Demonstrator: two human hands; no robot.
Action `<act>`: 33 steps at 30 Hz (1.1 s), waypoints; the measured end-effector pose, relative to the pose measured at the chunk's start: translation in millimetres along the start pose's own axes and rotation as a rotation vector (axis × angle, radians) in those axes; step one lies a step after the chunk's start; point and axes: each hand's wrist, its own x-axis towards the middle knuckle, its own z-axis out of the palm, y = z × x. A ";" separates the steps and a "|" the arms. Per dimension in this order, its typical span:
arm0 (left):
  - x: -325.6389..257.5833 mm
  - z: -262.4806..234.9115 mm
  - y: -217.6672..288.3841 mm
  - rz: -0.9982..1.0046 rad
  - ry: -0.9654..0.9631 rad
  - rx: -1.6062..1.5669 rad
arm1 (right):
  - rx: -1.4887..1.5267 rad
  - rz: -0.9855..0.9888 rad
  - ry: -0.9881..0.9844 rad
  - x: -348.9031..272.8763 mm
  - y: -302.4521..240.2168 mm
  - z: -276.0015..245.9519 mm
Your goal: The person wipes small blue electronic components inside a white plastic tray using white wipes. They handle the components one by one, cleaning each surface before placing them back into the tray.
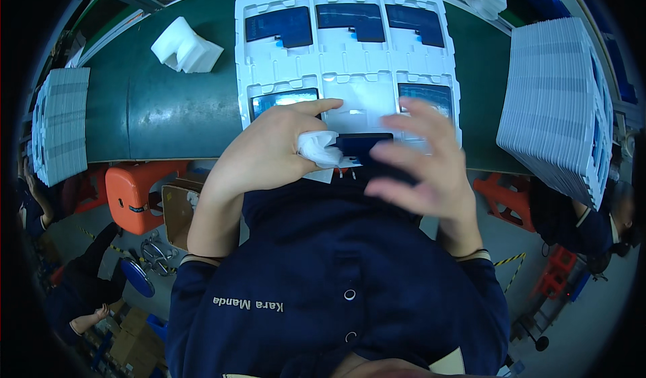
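My left hand (272, 142) is closed round a crumpled white wipe (319, 148), its index finger stretched out over the tray. A flat dark panel (367, 146) with a glossy face shows between my two hands, tilted at the tray's near edge; its left end meets the wipe. My right hand (420, 159) hovers at the panel's right side with its fingers spread, slightly smeared by motion. Beneath and beyond my hands lies a white moulded tray (279, 68). Several dark, notched flat panels (350, 21) sit in its pockets; the middle near pocket holds none.
Folded white foam sheeting (186, 46) lies on the green table (161, 109) left of the tray. Stacks of white trays stand at left (62, 126) and right (553, 105). Orange stools (133, 196) and a cardboard box (178, 216) are below. Other people sit on both sides.
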 end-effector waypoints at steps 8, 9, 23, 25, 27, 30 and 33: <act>-3.3 -6.3 0.6 -0.226 0.082 -0.254 | -0.132 -0.066 -0.297 15.0 14.1 -4.1; -7.1 -14.1 -0.7 -0.302 0.128 -0.318 | -0.069 0.016 -0.311 16.4 25.7 -4.9; -14.6 -13.5 -22.0 -0.213 0.404 -1.264 | -0.206 0.116 -0.498 -3.0 42.3 21.9; -10.8 -5.7 -24.3 -0.283 0.383 -1.274 | -0.139 0.159 -0.548 -4.3 37.5 13.5; -7.7 -2.6 -14.6 -0.342 0.347 -1.075 | -0.076 0.187 -0.471 0.4 37.4 8.2; -0.5 5.6 -12.4 -0.316 0.300 -0.940 | 0.542 0.443 -0.086 15.8 29.9 16.1; 8.7 10.0 -12.7 -0.240 0.310 -0.832 | 0.757 0.638 -0.080 33.8 23.4 33.9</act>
